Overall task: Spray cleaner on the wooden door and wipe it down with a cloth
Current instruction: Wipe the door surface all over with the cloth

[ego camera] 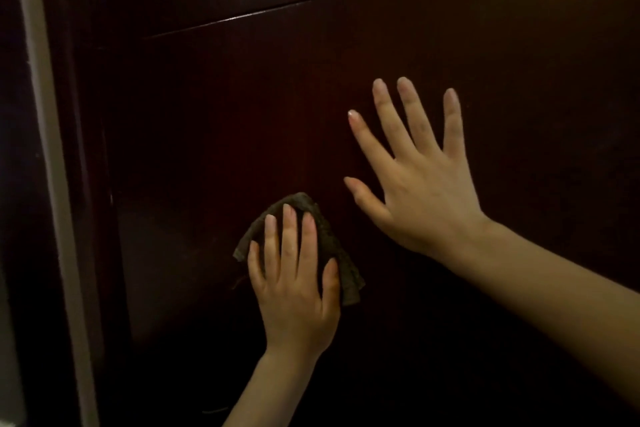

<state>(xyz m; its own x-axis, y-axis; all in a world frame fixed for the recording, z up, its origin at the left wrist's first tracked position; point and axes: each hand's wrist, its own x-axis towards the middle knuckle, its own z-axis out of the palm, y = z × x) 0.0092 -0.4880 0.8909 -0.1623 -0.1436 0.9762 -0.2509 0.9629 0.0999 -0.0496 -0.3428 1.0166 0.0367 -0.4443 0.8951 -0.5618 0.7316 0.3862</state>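
Two hands lie on the dark reddish-brown wooden door (225,114): left hand (294,291) fingers (289,236), straight, press a folded grey-brown cloth (329,236) beneath them; right hand (419,191) fingers (388,114) spread wide, holding nothing.

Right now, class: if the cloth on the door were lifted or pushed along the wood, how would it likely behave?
Probably floppy when lifted: the cloth has folded edges splaying unevenly round the left hand. Likely light, since flat fingers alone pin it to the upright door. It should slide easily; the wood looks smooth and glossy.
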